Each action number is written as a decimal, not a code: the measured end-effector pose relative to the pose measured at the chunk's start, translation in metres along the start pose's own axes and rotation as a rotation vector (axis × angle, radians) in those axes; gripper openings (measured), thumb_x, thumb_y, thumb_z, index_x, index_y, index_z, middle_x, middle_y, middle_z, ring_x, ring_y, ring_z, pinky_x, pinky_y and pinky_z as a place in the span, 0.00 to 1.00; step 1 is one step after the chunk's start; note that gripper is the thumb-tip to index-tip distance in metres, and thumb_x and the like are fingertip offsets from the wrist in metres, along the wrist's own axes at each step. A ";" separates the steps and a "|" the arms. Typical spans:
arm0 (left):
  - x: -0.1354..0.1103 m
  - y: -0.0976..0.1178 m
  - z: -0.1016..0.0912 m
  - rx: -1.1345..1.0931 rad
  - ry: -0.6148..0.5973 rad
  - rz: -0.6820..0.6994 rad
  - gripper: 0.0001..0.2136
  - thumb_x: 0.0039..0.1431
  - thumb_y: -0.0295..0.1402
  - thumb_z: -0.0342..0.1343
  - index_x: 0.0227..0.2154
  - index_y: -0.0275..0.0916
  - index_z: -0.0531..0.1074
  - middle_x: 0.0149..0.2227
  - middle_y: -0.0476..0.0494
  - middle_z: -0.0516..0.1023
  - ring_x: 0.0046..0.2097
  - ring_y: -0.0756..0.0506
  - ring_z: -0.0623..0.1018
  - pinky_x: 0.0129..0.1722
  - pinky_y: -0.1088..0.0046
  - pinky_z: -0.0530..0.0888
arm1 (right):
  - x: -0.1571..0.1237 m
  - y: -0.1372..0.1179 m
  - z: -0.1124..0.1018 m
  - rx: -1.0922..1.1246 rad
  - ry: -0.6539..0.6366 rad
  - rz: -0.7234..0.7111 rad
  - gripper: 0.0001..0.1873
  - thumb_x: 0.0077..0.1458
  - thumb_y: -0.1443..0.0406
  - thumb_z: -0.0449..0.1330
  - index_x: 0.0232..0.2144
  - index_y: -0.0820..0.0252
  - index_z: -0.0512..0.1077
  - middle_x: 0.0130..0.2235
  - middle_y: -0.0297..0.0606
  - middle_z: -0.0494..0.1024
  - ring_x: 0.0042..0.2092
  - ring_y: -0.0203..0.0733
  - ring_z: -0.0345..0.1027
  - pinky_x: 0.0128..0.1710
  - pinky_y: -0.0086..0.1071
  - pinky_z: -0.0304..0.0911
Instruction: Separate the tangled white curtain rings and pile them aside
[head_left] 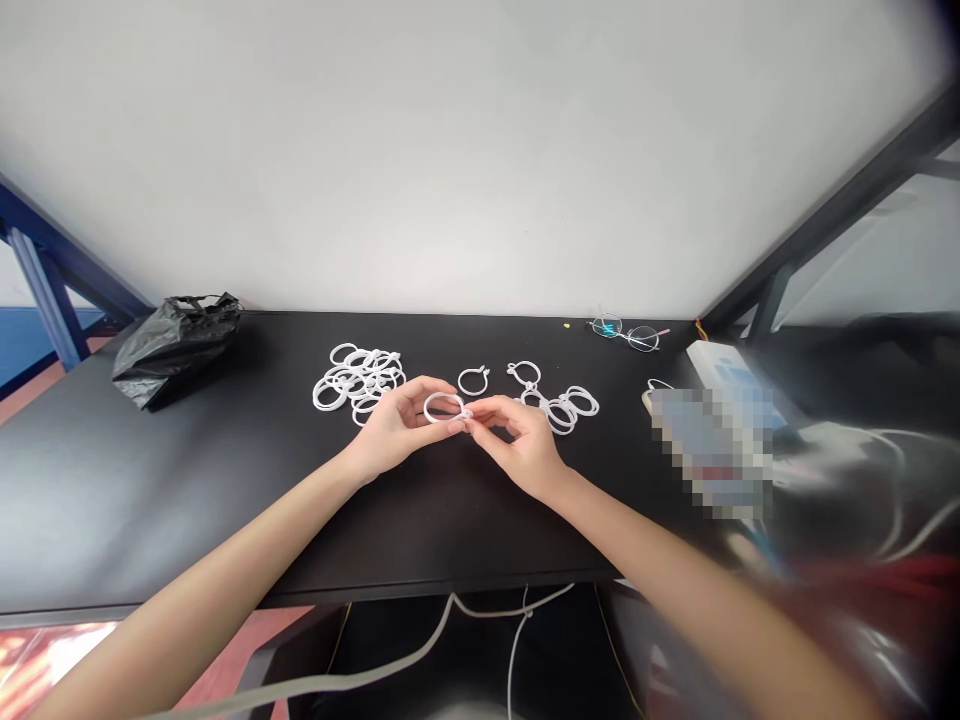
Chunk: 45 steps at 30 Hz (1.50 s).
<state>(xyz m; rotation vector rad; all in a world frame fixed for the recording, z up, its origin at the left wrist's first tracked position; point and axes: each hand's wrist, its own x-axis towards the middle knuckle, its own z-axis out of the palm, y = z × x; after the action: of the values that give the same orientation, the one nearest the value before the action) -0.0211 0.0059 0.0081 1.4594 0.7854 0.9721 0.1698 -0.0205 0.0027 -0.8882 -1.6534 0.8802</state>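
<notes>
The left hand point(405, 425) and right hand point(521, 440) pinch one white ring point(427, 408) over the worktop point(420, 540), meeting at its three-o'clock joint, apparently for steadiness, with a ring pile point(358, 380) at their ten o'clock.

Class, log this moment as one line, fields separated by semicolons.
left hand: holding white ring; right hand: pinching same ring's right side; beyond left hand: ring pile; beyond right hand: other rings; back: eyeglasses

The held ring point(426, 408) is between the left hand point(397, 425) and right hand point(525, 445), over the table point(450, 540). Behind the left hand lies a ring heap point(360, 378), with a bag point(176, 345) farther left. Behind the right lie linked rings point(559, 402), then glasses point(625, 336); a box point(724, 365) lies farther right.
</notes>
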 end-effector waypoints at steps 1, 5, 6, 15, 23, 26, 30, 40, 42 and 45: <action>-0.001 0.000 0.001 0.053 -0.006 0.009 0.15 0.54 0.35 0.64 0.43 0.38 0.71 0.38 0.45 0.78 0.42 0.46 0.79 0.44 0.66 0.77 | 0.000 0.000 0.000 0.009 -0.005 0.007 0.06 0.57 0.65 0.63 0.37 0.59 0.76 0.37 0.39 0.81 0.37 0.42 0.79 0.42 0.37 0.77; -0.005 0.001 0.006 0.367 0.009 0.077 0.12 0.60 0.39 0.58 0.42 0.38 0.71 0.31 0.48 0.77 0.34 0.48 0.76 0.36 0.72 0.73 | -0.002 0.001 0.001 0.004 -0.041 0.014 0.06 0.57 0.64 0.63 0.37 0.58 0.77 0.36 0.38 0.82 0.37 0.42 0.79 0.40 0.36 0.77; -0.006 0.001 0.007 0.429 0.012 0.091 0.11 0.61 0.40 0.57 0.40 0.38 0.71 0.29 0.48 0.77 0.32 0.49 0.76 0.35 0.72 0.72 | -0.002 0.001 0.001 0.003 -0.054 0.013 0.05 0.57 0.64 0.63 0.37 0.58 0.77 0.36 0.37 0.82 0.37 0.42 0.79 0.39 0.36 0.77; -0.009 0.003 0.006 0.541 0.008 0.135 0.15 0.65 0.44 0.49 0.35 0.36 0.70 0.25 0.48 0.77 0.26 0.49 0.74 0.29 0.74 0.68 | -0.004 0.002 0.004 0.080 -0.094 0.042 0.07 0.58 0.62 0.63 0.36 0.59 0.77 0.35 0.37 0.82 0.36 0.42 0.79 0.39 0.36 0.77; -0.010 0.006 0.009 0.604 0.075 0.163 0.13 0.65 0.41 0.48 0.33 0.36 0.70 0.23 0.48 0.76 0.25 0.50 0.73 0.26 0.75 0.68 | -0.004 0.001 0.004 0.076 -0.118 0.069 0.07 0.58 0.61 0.63 0.35 0.59 0.76 0.36 0.38 0.81 0.37 0.42 0.79 0.39 0.36 0.76; -0.010 0.006 0.009 0.607 0.074 0.163 0.12 0.65 0.40 0.49 0.33 0.36 0.70 0.23 0.48 0.76 0.25 0.49 0.74 0.27 0.75 0.68 | -0.004 0.001 0.004 0.073 -0.116 0.064 0.07 0.58 0.61 0.63 0.35 0.59 0.76 0.35 0.38 0.81 0.36 0.42 0.78 0.39 0.36 0.76; -0.008 0.006 0.009 0.612 0.081 0.161 0.12 0.64 0.40 0.50 0.32 0.37 0.69 0.22 0.50 0.75 0.24 0.50 0.73 0.27 0.76 0.68 | -0.003 0.000 0.005 0.065 -0.121 0.071 0.08 0.58 0.60 0.62 0.36 0.59 0.75 0.36 0.38 0.81 0.37 0.41 0.78 0.40 0.36 0.75; -0.010 0.001 0.007 0.541 -0.006 0.098 0.15 0.66 0.41 0.46 0.30 0.37 0.68 0.22 0.51 0.70 0.23 0.51 0.70 0.24 0.76 0.66 | -0.005 -0.001 0.000 -0.217 -0.273 -0.046 0.14 0.67 0.60 0.50 0.28 0.58 0.63 0.25 0.30 0.68 0.25 0.32 0.60 0.26 0.28 0.59; -0.010 0.001 0.007 0.529 -0.005 0.099 0.15 0.66 0.41 0.46 0.29 0.37 0.68 0.21 0.52 0.69 0.23 0.51 0.70 0.24 0.77 0.65 | -0.005 -0.001 -0.001 -0.221 -0.286 -0.049 0.14 0.67 0.60 0.49 0.28 0.57 0.62 0.24 0.29 0.67 0.24 0.32 0.58 0.26 0.27 0.58; -0.010 0.002 0.009 0.489 -0.007 0.092 0.15 0.66 0.41 0.46 0.28 0.37 0.67 0.20 0.52 0.69 0.22 0.51 0.71 0.24 0.77 0.66 | -0.005 -0.002 0.000 -0.198 -0.297 -0.045 0.14 0.67 0.60 0.49 0.28 0.57 0.61 0.25 0.29 0.68 0.24 0.32 0.60 0.26 0.27 0.59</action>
<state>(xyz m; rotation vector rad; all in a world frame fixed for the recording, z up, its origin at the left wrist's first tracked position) -0.0178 -0.0076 0.0090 1.9307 1.0044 0.8769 0.1706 -0.0262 0.0020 -0.8814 -2.0379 0.8590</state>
